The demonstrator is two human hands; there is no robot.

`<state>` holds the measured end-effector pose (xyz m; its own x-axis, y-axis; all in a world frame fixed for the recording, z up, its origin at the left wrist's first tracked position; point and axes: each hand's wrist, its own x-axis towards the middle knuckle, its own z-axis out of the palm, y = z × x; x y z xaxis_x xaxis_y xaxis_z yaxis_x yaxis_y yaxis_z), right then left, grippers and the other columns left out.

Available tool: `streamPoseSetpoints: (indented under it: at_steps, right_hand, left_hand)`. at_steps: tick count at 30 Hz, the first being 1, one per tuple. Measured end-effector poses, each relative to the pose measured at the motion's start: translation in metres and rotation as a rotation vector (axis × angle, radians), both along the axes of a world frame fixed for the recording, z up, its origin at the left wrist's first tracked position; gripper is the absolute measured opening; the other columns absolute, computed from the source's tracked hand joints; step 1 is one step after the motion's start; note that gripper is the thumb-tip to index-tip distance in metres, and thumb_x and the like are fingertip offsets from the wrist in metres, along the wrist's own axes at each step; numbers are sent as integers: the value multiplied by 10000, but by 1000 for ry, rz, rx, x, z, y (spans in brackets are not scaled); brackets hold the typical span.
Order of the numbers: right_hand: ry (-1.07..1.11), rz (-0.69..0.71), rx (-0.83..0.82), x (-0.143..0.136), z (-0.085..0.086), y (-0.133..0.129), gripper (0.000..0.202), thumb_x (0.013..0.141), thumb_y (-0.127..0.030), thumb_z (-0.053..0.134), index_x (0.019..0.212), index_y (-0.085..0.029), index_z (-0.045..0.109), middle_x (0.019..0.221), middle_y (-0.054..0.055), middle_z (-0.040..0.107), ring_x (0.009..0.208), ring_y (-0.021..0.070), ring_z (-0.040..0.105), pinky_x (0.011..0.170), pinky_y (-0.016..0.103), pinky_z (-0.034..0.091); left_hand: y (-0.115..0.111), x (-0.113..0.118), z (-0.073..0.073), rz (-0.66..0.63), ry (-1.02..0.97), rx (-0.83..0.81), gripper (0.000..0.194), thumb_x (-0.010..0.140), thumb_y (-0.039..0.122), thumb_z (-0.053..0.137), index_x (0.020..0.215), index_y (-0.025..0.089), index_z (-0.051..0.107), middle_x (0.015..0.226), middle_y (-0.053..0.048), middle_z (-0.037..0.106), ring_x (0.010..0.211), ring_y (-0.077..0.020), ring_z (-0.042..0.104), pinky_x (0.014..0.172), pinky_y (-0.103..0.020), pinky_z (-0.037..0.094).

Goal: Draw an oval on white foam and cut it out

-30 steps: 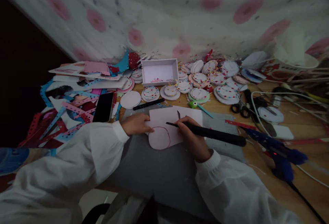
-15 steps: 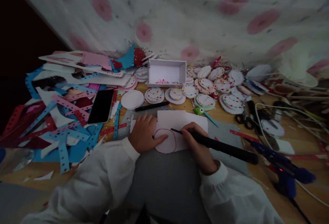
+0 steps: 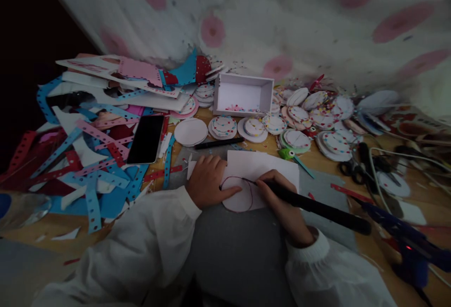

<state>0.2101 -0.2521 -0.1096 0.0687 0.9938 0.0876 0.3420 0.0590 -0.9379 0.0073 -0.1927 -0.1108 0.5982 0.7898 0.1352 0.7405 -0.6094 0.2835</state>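
Observation:
My left hand [image 3: 208, 182] lies flat on white paper [image 3: 262, 164], its thumb stretched over a round shape [image 3: 237, 199] with a dark reddish outline. In my right hand [image 3: 283, 203] is a long black pen-like tool [image 3: 317, 209], held between thumb and fingers, its thin tip at the upper right of the outline. Whether the tip touches the paper is too small to tell. A black pen [image 3: 218, 143] lies behind the paper, beside a stack of white discs [image 3: 191, 132].
A phone [image 3: 145, 139] and colored paper strips [image 3: 92, 199] lie left. Behind are an open white box [image 3: 244, 95] and several beaded disc stacks [image 3: 222, 127]. Scissors [image 3: 350, 171], a cable and a blue glue gun [image 3: 410, 246] with a red light lie right.
The view has shifted, so the whole scene sits further right. The black tool's tip has moved slightly right and down along the outline. My left hand keeps its place on the paper.

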Motion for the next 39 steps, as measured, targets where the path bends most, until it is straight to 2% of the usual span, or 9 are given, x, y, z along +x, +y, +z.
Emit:
streamPoseSetpoints:
  at_steps: [9, 16, 31, 33, 36, 39]
  right_hand:
    - [-45, 79, 2, -2, 5, 4, 114, 867, -295, 582, 773, -232, 564, 711, -15, 567, 658, 152, 504, 577, 275, 386]
    - [-50, 23, 37, -3, 6, 2, 178, 847, -278, 580, 690, -234, 510, 602, -41, 506, 578, 137, 453, 515, 261, 334]
    - [-46, -59, 68, -1, -4, 0, 224, 784, -208, 559, 602, -226, 429, 555, -48, 437, 556, 131, 406, 511, 268, 291]
    - [-46, -80, 63, -1, -5, 0, 229, 789, -209, 559, 599, -226, 432, 558, -47, 444, 556, 131, 411, 511, 267, 298]
    - [-33, -79, 62, -1, -5, 0, 191, 813, -227, 552, 634, -227, 486, 592, -37, 496, 583, 138, 455, 531, 267, 344]
    - [-22, -78, 46, -3, -4, 1, 106, 819, -250, 554, 715, -229, 553, 644, -23, 567, 618, 150, 523, 547, 266, 392]
  left_hand:
    - [2, 2, 1, -6, 49, 7, 644, 803, 727, 438, 999, 130, 579, 935, -121, 583, 893, -301, 517, 776, -437, 366]
    - [0, 2, 2, 3, 41, 31, 615, 817, 710, 425, 991, 140, 575, 943, -120, 586, 897, -295, 514, 778, -433, 366]
    - [-2, 6, 5, -8, 83, 21, 624, 826, 705, 409, 966, 122, 582, 904, -117, 574, 878, -297, 515, 775, -439, 371]
    - [-1, 5, 4, -21, 75, 5, 694, 779, 757, 425, 989, 114, 582, 916, -125, 572, 887, -307, 516, 786, -449, 374]
    - [-1, 1, 2, -75, 22, -25, 927, 588, 880, 495, 1083, 99, 560, 997, -150, 567, 934, -338, 511, 832, -476, 374]
    - [-2, -3, -1, -116, -33, -43, 1048, 482, 892, 556, 1159, 93, 527, 1068, -172, 552, 973, -361, 501, 874, -501, 362]
